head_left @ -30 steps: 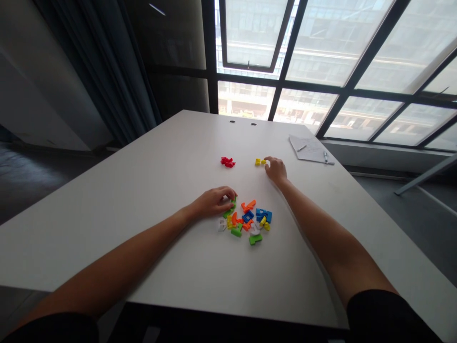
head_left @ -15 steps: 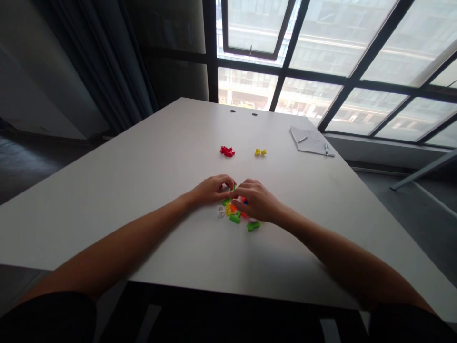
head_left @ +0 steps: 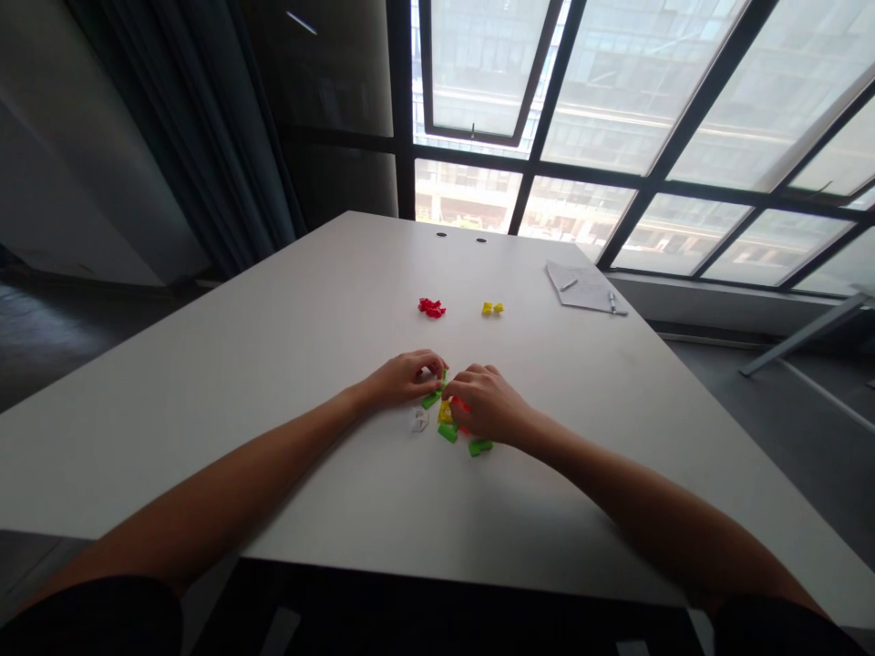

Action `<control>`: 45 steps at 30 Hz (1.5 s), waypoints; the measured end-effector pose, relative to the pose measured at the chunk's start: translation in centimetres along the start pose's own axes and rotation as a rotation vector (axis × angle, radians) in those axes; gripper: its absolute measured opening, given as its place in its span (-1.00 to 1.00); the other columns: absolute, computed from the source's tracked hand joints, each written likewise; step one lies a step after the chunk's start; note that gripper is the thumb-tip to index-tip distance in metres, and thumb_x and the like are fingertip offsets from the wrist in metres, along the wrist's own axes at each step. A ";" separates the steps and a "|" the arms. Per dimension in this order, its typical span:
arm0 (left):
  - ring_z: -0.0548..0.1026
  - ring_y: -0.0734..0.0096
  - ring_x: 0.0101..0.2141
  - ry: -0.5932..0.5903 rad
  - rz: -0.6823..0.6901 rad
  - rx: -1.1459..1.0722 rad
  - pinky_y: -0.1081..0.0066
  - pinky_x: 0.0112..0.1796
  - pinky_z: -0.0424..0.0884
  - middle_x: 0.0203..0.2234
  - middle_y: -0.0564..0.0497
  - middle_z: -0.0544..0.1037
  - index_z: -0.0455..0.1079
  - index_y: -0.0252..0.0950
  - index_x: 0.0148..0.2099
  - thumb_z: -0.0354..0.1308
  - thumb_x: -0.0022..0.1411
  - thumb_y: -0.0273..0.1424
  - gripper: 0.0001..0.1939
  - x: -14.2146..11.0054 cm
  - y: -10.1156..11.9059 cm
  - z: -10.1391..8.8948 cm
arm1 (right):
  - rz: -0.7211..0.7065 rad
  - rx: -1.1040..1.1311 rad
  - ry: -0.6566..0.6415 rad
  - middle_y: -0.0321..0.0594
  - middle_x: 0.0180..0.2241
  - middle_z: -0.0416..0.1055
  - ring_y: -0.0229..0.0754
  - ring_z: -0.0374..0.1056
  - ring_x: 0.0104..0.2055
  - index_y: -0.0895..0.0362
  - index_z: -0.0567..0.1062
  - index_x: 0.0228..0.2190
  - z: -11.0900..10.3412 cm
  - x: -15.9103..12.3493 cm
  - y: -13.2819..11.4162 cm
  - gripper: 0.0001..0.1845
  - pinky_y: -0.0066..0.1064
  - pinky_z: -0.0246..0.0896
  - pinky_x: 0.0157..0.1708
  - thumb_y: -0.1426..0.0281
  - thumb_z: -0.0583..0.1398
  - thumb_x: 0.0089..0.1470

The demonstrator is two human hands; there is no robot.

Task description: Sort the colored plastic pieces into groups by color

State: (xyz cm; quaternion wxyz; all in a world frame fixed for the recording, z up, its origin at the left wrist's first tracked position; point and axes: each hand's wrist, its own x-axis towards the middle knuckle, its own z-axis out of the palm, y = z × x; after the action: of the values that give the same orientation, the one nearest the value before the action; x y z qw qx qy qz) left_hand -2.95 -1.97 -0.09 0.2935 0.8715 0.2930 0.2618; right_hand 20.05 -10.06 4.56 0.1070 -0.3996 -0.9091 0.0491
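Both hands sit close together over a pile of plastic pieces (head_left: 447, 432) on a white desk (head_left: 273, 364).
The left hand's (head_left: 405, 379) curled fingers (head_left: 429, 367) reach an upright green piece (head_left: 444, 375), though a pinch can't be confirmed. The right hand's (head_left: 487, 404) curled fingers (head_left: 466, 386) cover the pile's middle, their grip hidden. Red pieces (head_left: 431, 308) and yellow pieces (head_left: 492, 309) lie farther away.

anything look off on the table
Nothing looks spilled or obviously damaged. The only oddity is placement: a cluster of red plastic pieces and a few yellow plastic pieces sit apart on the white table, away from the colored pile under the left hand and right hand. A white plastic piece lies at the pile's edge.
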 end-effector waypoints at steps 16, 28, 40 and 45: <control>0.50 0.44 -0.31 -0.011 -0.005 0.007 0.47 -0.31 0.40 -0.12 -0.04 0.61 0.53 -0.26 -0.12 0.22 0.36 -0.25 -0.81 0.0 0.5 -0.2 | 0.040 0.037 0.040 -0.11 -0.20 0.65 0.04 0.49 -0.04 0.05 0.64 -0.06 0.9 0.5 -0.7 -0.74 -0.13 0.21 0.02 0.21 0.33 0.29; 0.53 0.39 -0.24 -0.046 -0.020 -0.034 0.48 -0.33 0.39 -0.02 -0.11 0.62 0.48 -0.28 -0.17 0.23 0.33 -0.25 -0.81 0.1 0.6 -0.2 | 0.363 0.377 0.492 -0.13 -0.17 0.65 -0.19 0.56 -0.29 0.14 0.52 -0.07 1.0 3.1 9.7 -0.70 -0.35 0.41 -0.18 0.28 0.37 0.21; 0.53 0.40 -0.25 -0.059 -0.021 -0.039 0.47 -0.31 0.40 -0.03 -0.08 0.62 0.49 -0.27 -0.13 0.24 0.32 -0.28 -0.83 0.2 0.2 -0.2 | 0.577 0.113 0.432 -0.05 -0.01 0.63 -0.06 0.57 -0.17 0.10 0.45 0.05 3.8 7.4 19.6 -0.59 -0.26 0.39 -0.06 0.42 0.34 0.17; 0.53 0.40 -0.24 -0.070 -0.023 -0.036 0.47 -0.30 0.40 -0.01 -0.09 0.62 0.49 -0.27 -0.13 0.23 0.34 -0.26 -0.82 0.1 0.4 -0.3 | 0.647 0.009 0.514 0.02 -0.06 0.60 -0.01 0.52 -0.12 0.14 0.48 -0.05 4.1 7.8 19.7 -0.75 -0.29 0.35 -0.11 0.29 0.27 0.30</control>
State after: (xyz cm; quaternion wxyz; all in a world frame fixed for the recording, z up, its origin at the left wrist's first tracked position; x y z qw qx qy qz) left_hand -2.90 -2.02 0.43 0.3223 0.8712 0.2879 0.2328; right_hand 28.07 8.92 -1.64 0.3114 -0.6638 -0.6798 -0.0173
